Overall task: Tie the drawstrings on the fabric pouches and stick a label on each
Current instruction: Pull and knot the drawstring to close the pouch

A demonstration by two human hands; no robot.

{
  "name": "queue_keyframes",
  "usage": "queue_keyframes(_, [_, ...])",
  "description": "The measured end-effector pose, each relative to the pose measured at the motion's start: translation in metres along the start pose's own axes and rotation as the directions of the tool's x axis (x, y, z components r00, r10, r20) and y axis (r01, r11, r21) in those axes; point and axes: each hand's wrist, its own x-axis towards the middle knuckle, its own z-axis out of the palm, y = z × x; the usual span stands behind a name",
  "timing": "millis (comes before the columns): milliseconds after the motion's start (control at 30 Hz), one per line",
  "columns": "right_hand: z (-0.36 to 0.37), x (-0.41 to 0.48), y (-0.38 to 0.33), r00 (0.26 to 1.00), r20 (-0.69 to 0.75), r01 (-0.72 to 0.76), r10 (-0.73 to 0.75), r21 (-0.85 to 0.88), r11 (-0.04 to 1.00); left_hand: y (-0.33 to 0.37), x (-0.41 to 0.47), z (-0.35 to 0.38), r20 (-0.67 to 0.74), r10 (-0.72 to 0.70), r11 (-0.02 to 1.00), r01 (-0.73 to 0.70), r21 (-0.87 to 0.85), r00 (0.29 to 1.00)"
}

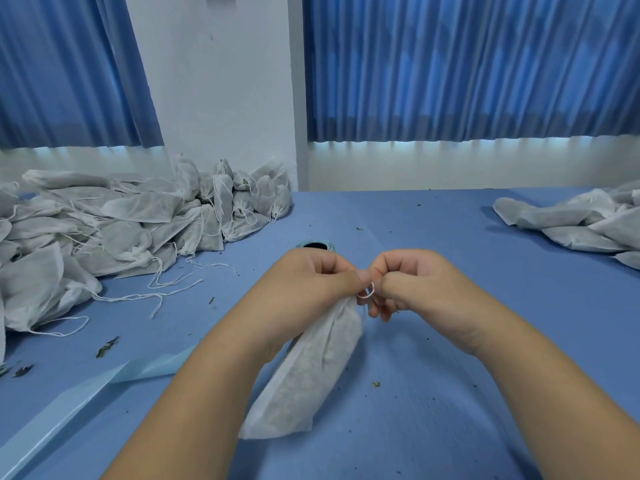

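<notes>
pouch (311, 368): white fabric, filled, held up in front of you. its long axis slants from the bottom corner by your left forearm up and away to the gathered neck at your fingertips. the bottom edge is low over the tabletop (485, 306); cannot tell if it touches.

drawstring (366, 292): makes a small open loop right at the neck, in the gap between your two hands. the knot looks not yet drawn tight.

left hand (311, 275): fingers curled, pinching the bunched neck of the pouch.

right hand (412, 278): fingers curled, pinching the drawstring just beside the loop. both hands are equally near, thumbs almost touching, so the pull would run sideways, away from the neck.

teal ring (316, 244): just behind your left hand, mostly hidden; possibly a label or tape roll.

pale blue strip (104, 386): flat on the tabletop, near left.

left heap of pouches (121, 220): strings trailing loose. a smaller right heap (581, 220) lies far right.

no brand, label or writing readable anywhere, and no label shows on the held pouch.
</notes>
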Motion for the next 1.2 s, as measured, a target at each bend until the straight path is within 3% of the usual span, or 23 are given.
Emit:
queue_keyframes(233, [-0.002,0.0,-0.004,0.998,-0.059,-0.004,0.012,0.145,0.989,-0.007,0.005,0.001,-0.01,-0.036,0.995,0.035,-0.09,0.999])
queue_keyframes(500, [0.002,-0.002,-0.008,0.992,-0.127,0.026,-0.01,0.125,0.992,-0.01,0.008,0.002,-0.077,-0.059,0.994,0.051,-0.097,0.995])
queue_keyframes(800, [0.01,-0.003,-0.006,0.965,-0.217,0.086,-0.15,-0.282,0.956,-0.01,0.006,0.005,-0.157,-0.026,0.998,0.036,0.057,0.987])
queue_keyframes(1000, [0.01,-0.004,-0.008,0.968,-0.228,0.034,-0.104,-0.294,0.955,-0.012,0.009,0.009,-0.27,0.064,0.981,-0.011,0.193,0.961])
queue_keyframes(1200, [0.006,-0.004,-0.01,0.978,-0.208,-0.034,-0.008,-0.194,0.981,-0.011,0.009,0.009,-0.298,0.135,0.97,-0.065,0.233,0.945])
